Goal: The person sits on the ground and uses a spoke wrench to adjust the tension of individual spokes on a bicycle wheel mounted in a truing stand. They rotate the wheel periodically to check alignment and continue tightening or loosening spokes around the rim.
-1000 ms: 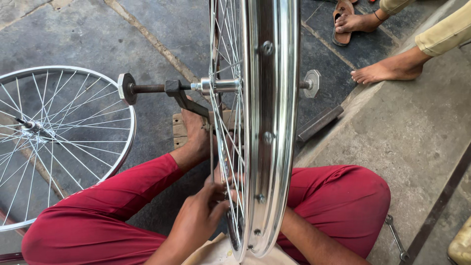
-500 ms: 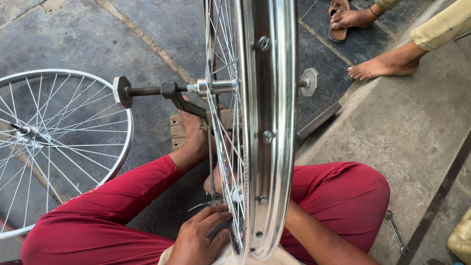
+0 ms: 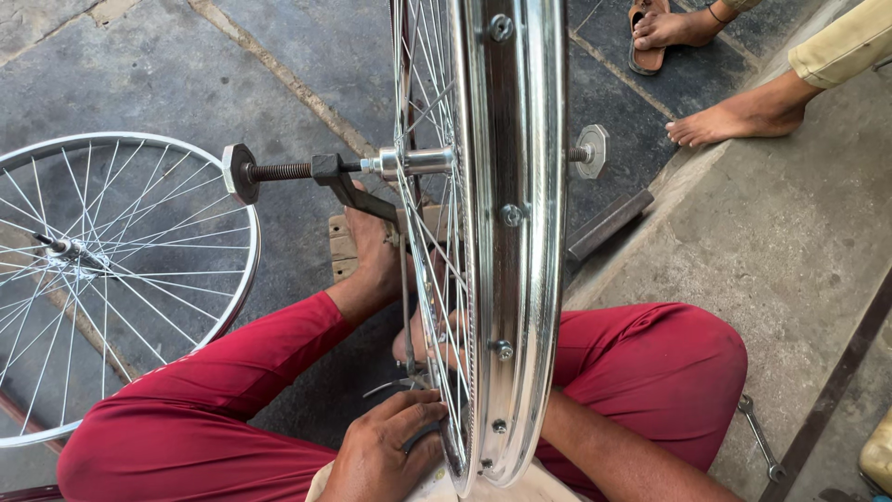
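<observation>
A shiny bicycle wheel rim (image 3: 520, 232) stands upright on edge in front of me, its hub (image 3: 413, 163) on a threaded axle held by a dark stand arm (image 3: 348, 191). My left hand (image 3: 386, 455) is at the rim's lower edge, fingers curled on a small dark tool (image 3: 423, 435) among the spokes. My right forearm (image 3: 604, 455) runs in behind the rim, which hides that hand. Bare skin shows through the spokes at mid-height; hand or foot, I cannot tell. My legs in red trousers (image 3: 214, 409) sit either side of the wheel.
A second spoked wheel (image 3: 102, 270) lies flat on the stone floor at left. My bare foot (image 3: 372, 251) rests on a wooden block. A spanner (image 3: 757, 437) lies at the right. Another person's bare feet (image 3: 734, 116) and a sandal are at the top right.
My left hand has slid down along the rim toward its lowest point and closed on the small tool. The wheel and stand stay in place.
</observation>
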